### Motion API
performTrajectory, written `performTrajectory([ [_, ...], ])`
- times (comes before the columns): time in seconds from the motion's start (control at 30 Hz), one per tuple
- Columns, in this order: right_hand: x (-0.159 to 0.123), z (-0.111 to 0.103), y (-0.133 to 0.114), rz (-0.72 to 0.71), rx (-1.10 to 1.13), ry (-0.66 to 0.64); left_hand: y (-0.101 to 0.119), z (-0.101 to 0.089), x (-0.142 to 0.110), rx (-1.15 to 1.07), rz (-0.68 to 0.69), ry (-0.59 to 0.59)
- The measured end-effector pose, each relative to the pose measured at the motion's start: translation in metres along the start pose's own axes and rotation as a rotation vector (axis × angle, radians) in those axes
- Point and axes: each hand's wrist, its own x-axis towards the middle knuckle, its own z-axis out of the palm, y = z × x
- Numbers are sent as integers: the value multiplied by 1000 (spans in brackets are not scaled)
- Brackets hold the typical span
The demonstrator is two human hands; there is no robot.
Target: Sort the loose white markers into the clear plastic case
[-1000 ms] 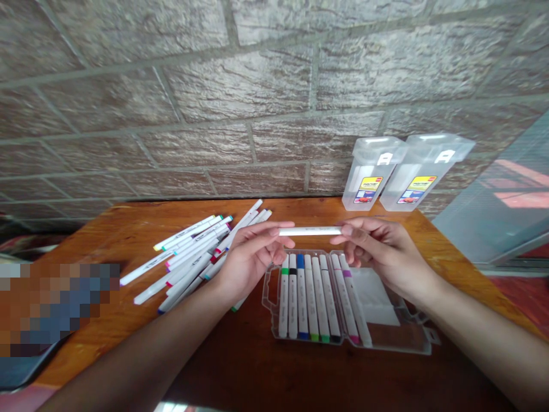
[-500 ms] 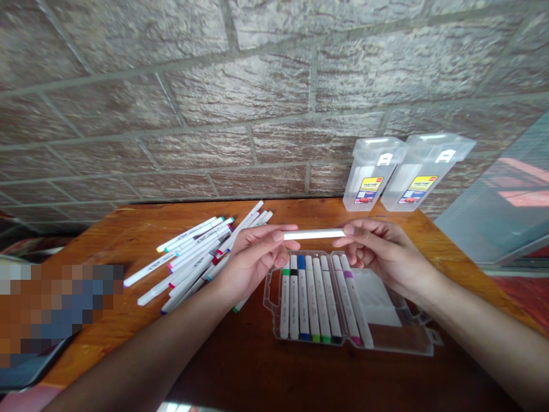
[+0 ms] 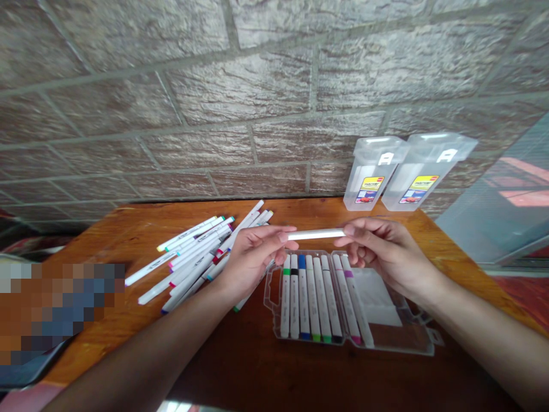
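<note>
I hold a white marker (image 3: pixel 315 234) level between both hands, just above an open clear plastic case (image 3: pixel 403 337). My left hand (image 3: pixel 249 257) pinches its left end, fingers closed round it. My right hand (image 3: pixel 381 252) pinches the right end. Several markers (image 3: pixel 319 297) with coloured caps lie side by side in the left part of the case. A loose pile of white markers (image 3: pixel 197 252) lies on the wooden table (image 3: pixel 128 229) to the left of my left hand.
Two clear plastic marker cases (image 3: pixel 398 171) with labels stand at the back right against the stone brick wall (image 3: pixel 257 86). A white sheet (image 3: pixel 377 297) lies in the right part of the open case. A blurred-out patch covers the left table edge.
Both hands have barely moved with the marker; the left hand's fingers shifted slightly along its left end. The view has drifted a little.
</note>
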Motion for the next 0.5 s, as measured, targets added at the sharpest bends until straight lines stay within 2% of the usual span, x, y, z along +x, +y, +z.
performTrajectory([
  [0.5,-3,1,-2,-36,-133,-35,-3,-2,1,174,23,29],
])
